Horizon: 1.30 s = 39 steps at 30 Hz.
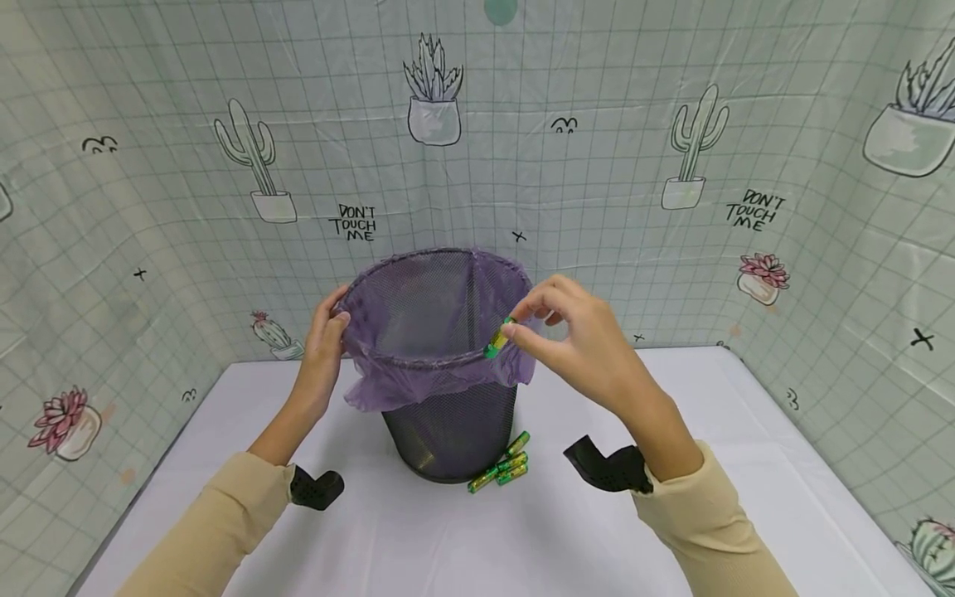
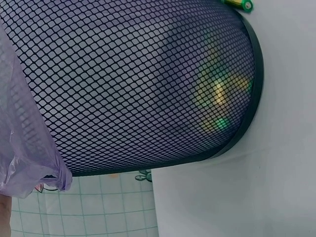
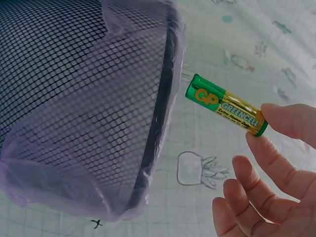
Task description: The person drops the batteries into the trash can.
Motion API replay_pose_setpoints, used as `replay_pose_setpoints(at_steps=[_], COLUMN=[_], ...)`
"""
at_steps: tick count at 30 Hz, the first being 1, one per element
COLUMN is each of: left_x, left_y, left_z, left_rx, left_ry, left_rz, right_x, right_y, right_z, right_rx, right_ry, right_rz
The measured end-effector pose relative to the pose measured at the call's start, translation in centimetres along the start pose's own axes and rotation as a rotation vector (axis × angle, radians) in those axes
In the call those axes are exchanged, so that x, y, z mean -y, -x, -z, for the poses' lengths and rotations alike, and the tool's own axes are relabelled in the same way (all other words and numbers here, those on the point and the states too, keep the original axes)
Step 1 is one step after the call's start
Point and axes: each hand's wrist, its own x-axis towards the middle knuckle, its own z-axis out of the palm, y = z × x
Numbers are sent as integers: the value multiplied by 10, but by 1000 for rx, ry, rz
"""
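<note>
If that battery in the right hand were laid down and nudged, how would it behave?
The battery would probably roll, being a round cylinder. It seems stiff: it looks straight though the right hand pinches only one end. Its shiny surface may make it slightly slippery.

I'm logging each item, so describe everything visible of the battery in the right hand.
The battery is a slim, glossy cylinder, green at one end, gold along most of the rest. Large print reads GP GREENCELL. The right hand pinches it by the gold end between thumb and forefinger. It slants, wide green end lower in the head view; the right wrist view shows it apart from the lined mesh bin.
</note>
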Motion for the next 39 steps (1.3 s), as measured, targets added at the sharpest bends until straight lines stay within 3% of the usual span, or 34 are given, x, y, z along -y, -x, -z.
replay_pose_setpoints(at_steps=[7,20,39], left_x=[-1,0,1], left_y=[1,0,-1], left_z=[-1,-2,0], left_rx=[-7,-3,0], left_ry=[-15,15,30], left_rz=[9,-2,-9], right_x=[1,-7,-13], right_y=[-13,-16,-16], right_z=[-9,-25,-32], right_rx=[-10,36,70], right_ry=[-12,23,67], right_rz=[-42,-102,-76])
